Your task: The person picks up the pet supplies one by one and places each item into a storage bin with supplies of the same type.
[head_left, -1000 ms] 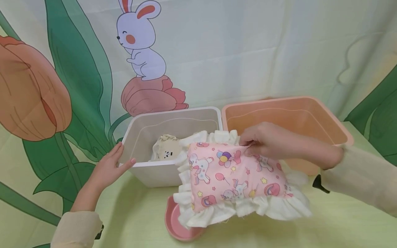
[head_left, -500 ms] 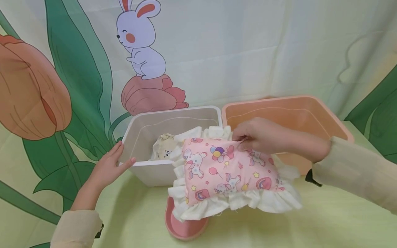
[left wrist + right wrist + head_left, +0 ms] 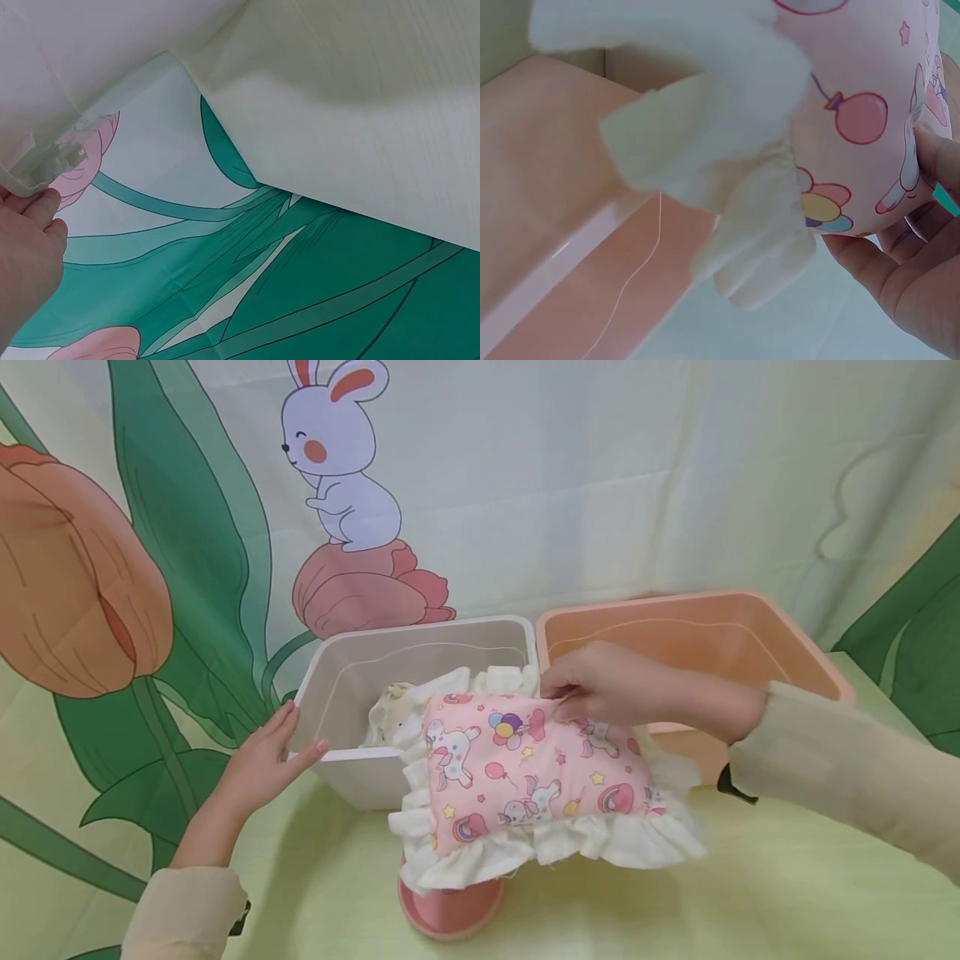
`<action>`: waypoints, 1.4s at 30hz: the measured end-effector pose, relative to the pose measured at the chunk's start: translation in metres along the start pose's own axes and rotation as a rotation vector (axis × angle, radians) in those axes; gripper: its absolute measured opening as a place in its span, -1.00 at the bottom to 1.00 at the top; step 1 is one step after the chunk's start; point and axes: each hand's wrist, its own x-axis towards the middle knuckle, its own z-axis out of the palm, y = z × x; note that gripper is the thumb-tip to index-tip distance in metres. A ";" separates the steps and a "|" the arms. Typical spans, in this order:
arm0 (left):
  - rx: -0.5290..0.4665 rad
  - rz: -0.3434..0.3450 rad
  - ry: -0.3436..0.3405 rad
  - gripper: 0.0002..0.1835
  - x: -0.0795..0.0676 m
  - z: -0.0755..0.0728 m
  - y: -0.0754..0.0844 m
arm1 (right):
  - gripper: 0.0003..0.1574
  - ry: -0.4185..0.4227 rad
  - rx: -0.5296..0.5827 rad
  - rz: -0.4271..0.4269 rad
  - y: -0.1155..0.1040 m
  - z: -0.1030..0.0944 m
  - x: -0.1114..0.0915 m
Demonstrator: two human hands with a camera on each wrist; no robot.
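My right hand (image 3: 596,689) pinches the far edge of a small pink pillow (image 3: 525,772) printed with unicorns and balloons. White ruffles (image 3: 705,142) run round the pillow, and the fingers bunch its cloth in the right wrist view. It hangs tilted above the table, its left ruffle covering part of the white bin's front rim. Against the left corner of that white bin (image 3: 367,777) rests my left hand (image 3: 262,768), fingers straight along the rim. A cream cloth thing (image 3: 390,714) with a small printed face lies in the bin, partly hidden by the pillow.
An orange-pink bin (image 3: 750,627) stands right beside the white one, both against the printed curtain (image 3: 600,485). Below the pillow a pink round dish (image 3: 450,914) sits on the pale green table (image 3: 315,893), partly covered from view.
My right hand has carried the pillow leftward and slightly away from me, so it covers more of the cream thing and the white bin's front. The left hand has stayed in place.
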 end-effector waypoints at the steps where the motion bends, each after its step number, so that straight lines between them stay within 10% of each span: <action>1: 0.002 0.001 0.001 -0.12 0.000 0.000 0.000 | -0.85 -0.003 0.001 -0.004 -0.001 0.001 0.001; 42: -0.005 0.004 0.022 -0.13 0.000 0.002 0.000 | -0.88 -0.033 0.031 0.028 -0.008 0.007 0.039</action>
